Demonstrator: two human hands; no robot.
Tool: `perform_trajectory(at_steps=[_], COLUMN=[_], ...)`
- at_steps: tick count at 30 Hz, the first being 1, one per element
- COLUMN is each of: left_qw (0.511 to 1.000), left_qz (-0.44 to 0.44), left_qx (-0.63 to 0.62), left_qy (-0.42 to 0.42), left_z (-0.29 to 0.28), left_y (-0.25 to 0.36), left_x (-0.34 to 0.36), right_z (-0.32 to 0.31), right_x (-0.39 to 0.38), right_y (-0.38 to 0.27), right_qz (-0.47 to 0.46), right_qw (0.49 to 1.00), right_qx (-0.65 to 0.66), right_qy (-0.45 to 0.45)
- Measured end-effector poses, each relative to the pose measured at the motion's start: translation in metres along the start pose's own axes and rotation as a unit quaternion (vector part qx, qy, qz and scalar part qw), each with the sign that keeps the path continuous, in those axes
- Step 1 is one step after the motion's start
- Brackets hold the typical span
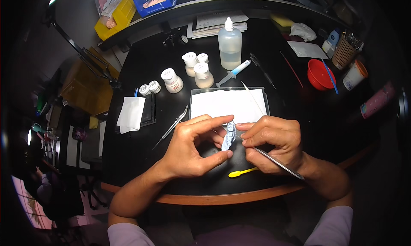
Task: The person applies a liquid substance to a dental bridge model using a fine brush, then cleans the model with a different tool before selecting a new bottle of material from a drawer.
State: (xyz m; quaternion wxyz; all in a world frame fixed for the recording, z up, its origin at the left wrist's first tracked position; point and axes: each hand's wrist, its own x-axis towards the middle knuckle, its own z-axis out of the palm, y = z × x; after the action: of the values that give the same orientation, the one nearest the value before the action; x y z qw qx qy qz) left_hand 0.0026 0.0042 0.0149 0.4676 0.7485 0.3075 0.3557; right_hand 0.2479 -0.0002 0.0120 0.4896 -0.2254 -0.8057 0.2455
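Between the fingertips and thumb of my left hand [195,145] is a pale blue dental model [228,136], held upright with its row of teeth turned to the right. My right hand [274,141] pinches a slim metal dental instrument [279,162]; its handle slants down to the right, and its tip is close to the model, partly hidden by fingers. Whether the tip touches the teeth I cannot tell. Behind both hands lies a white sheet [227,103] on a dark tray [266,101], with a thin brush [252,97] across its right side. A yellow-ended tool [242,172] rests below the hands.
Left of the tray are metal tweezers [172,127] and white-capped jars [172,81]. A clear squeeze bottle [230,46], a syringe [233,73] and a black pen [262,70] lie or stand behind. At right are a red bowl [321,74] and a tool holder [343,53].
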Motion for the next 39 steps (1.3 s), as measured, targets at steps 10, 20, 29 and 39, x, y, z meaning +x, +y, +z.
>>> perform_trajectory(at_steps=[10, 20, 29, 39], left_qw=[1.000, 0.999, 0.997, 0.997], left_qz=[-0.001, 0.037, 0.039, 0.047], left_qx=[-0.009, 0.009, 0.044, 0.047], left_qy=[0.005, 0.038, 0.041, 0.044], left_z=[0.0009, 0.0045, 0.0063, 0.0061], left_y=[0.0006, -0.0036, -0.0018, -0.0037], left_x=[-0.0007, 0.0008, 0.0004, 0.0010], right_z=[0.0019, 0.0019, 0.0068, 0.0076], right_x=[0.0012, 0.0005, -0.0014, -0.0029], right_y=[-0.0008, -0.0034, -0.0048, -0.0043], right_qz=[0.003, 0.009, 0.006, 0.016], right_qw=[1.000, 1.000, 1.000, 1.000], right_qx=[0.005, 0.023, 0.021, 0.017], right_qy=[0.015, 0.005, 0.015, 0.011])
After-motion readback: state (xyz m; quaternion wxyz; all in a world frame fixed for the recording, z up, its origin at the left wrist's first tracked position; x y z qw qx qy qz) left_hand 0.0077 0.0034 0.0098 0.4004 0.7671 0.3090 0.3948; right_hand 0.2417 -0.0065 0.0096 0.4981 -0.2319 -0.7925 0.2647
